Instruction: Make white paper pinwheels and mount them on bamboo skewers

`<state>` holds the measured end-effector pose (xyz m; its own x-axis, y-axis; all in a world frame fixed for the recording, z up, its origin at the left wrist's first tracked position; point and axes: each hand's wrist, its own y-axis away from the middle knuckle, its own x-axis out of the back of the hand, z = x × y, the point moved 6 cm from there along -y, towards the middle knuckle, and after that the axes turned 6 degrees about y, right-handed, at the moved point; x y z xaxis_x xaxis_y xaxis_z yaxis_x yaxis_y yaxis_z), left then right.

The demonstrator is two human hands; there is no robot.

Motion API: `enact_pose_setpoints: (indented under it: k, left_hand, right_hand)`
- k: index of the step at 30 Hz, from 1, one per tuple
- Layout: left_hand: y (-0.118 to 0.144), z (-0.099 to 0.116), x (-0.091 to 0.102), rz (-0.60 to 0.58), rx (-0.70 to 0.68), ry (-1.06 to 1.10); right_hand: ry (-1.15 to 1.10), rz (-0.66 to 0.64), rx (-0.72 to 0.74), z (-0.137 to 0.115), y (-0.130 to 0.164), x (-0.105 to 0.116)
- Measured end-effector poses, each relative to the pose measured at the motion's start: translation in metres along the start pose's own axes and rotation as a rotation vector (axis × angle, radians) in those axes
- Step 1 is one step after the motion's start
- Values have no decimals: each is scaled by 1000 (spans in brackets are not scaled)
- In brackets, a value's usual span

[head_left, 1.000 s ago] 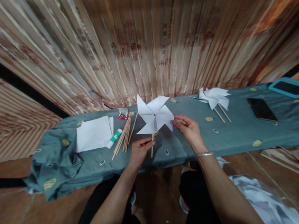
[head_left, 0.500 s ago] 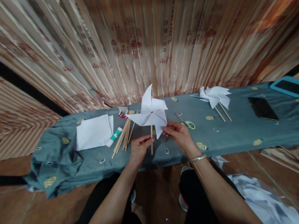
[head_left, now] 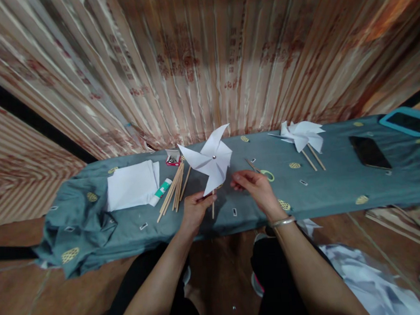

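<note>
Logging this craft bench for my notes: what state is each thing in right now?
Left hand: gripping the pinwheel's stick.
Right hand: open, just off the blades.
Pinwheel: assembled, held upright.
Finished pinwheels: lying flat.
Loose sticks: bundled, lying flat.
Glue stick: capped, on its side.
Paper sheets: stacked flat.
Phone: screen dark.

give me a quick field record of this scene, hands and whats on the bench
left hand: left hand pinches the stick of the white paper pinwheel, held upright
right hand: right hand open beside the pinwheel's lower blade, not clearly touching it
surface: low bench under a teal cloth
left of the hands: loose wooden sticks, glue stick, white paper sheets
right of the hands: scissors, finished pinwheels, dark phone, tablet in a blue case
backdrop: striped curtain
</note>
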<state>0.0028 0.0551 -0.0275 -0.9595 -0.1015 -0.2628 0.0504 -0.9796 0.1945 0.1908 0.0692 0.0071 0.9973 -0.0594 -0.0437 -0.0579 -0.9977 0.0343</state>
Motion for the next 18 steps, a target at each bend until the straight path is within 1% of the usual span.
enact_pose_setpoints:
  k: [3, 5, 7, 9, 13, 18]
  left_hand:
    - [3, -1, -2, -31, 31, -5]
    - [5, -2, -4, -55, 59, -7]
    - [8, -3, -7, -79, 84, -12]
    - [9, -2, -10, -96, 97, -20]
    - [8, -1, -10, -99, 100, -35]
    - [5, -1, -6, -63, 60, -48]
  right_hand:
    - [8, 200, 58, 0, -8, 30]
    - [-28, 279, 105, 1, -13, 39]
    - [-60, 287, 146, 2, -17, 41]
    - [-67, 251, 157, 3, -20, 37]
    - [-66, 205, 110, 6, -22, 32]
    - [-69, 234, 69, 3, -18, 32]
